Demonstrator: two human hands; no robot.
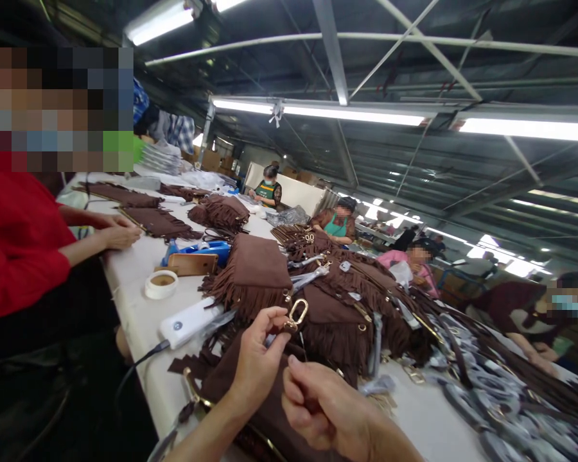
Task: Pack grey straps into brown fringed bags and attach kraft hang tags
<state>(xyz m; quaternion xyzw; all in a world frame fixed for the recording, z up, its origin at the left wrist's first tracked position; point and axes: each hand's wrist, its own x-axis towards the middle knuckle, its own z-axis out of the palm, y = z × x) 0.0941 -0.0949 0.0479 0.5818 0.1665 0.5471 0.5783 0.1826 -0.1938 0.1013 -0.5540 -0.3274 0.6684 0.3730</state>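
Observation:
My left hand (260,353) is closed, pinching the base of a gold oval clasp (299,312) between thumb and forefinger. The clasp's loop stands up above the fingertips. Just to the right and lower, my right hand (325,404) is curled, thumb pressed to the forefinger. A thin pale strand shows between the two hands; what the right fingers hold is too small to make out. Beneath both hands lies a brown bag (274,410) with gold trim. Beyond the clasp is a brown fringed bag (262,266), with another fringed bag (334,311) to its right.
A white power bank (190,323) with a black cable, a tape roll (160,284) and a phone (192,264) lie left on the white table (135,308). Wrapped straps (491,391) pile up at right. A person in a red sleeve (19,244) works at left; several others sit beyond.

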